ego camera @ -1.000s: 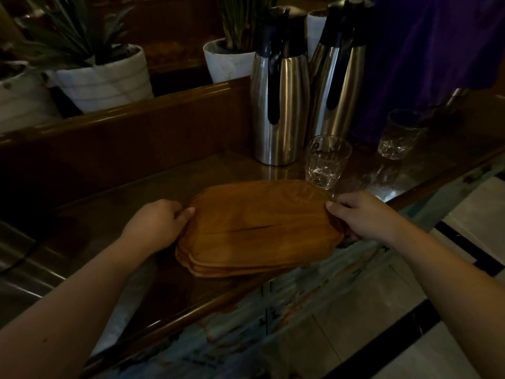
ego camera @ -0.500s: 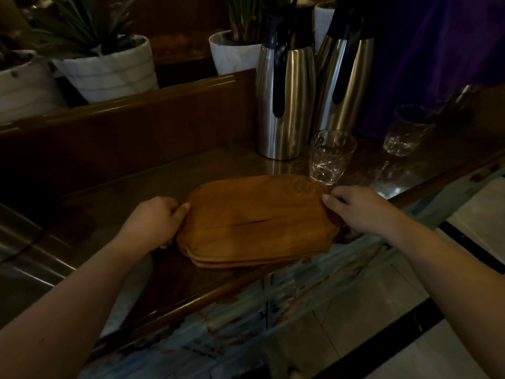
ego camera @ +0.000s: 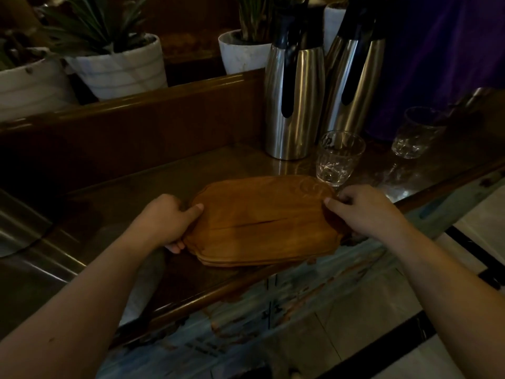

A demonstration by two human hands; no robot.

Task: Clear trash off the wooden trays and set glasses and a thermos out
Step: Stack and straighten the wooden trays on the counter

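Wood, warm orange-brown, fills the middle of the scene: a stack of wooden trays (ego camera: pixel 262 222) lies flat on the counter (ego camera: pixel 114 214) close to its near edge, the layered rims showing along the stack's front side. The left hand (ego camera: pixel 166 220) clamps the stack's left end, thumb on the top face and fingers curled under the rim. The right hand (ego camera: pixel 363 212) grips the right end the same way, thumb on top near the far right corner of the stack, fingers wrapped round the edge. The top tray is bare, with a dark crack running across its grain.

Just beyond the stack's far right corner stands a clear glass (ego camera: pixel 337 160), upright, very near the right hand's thumb. Behind it, toward the back rail of the counter, a steel thermos (ego camera: pixel 295 105) with a black handle and lid stands upright; a second thermos (ego camera: pixel 355 86) of the same kind stands just to its right and slightly farther back. A second glass (ego camera: pixel 415 132) sits well apart from the first, toward the counter's right end, in front of purple fabric (ego camera: pixel 442 50).

Past the back rail, white pots with green plants (ego camera: pixel 120 64) stand in a row. The light is dim.
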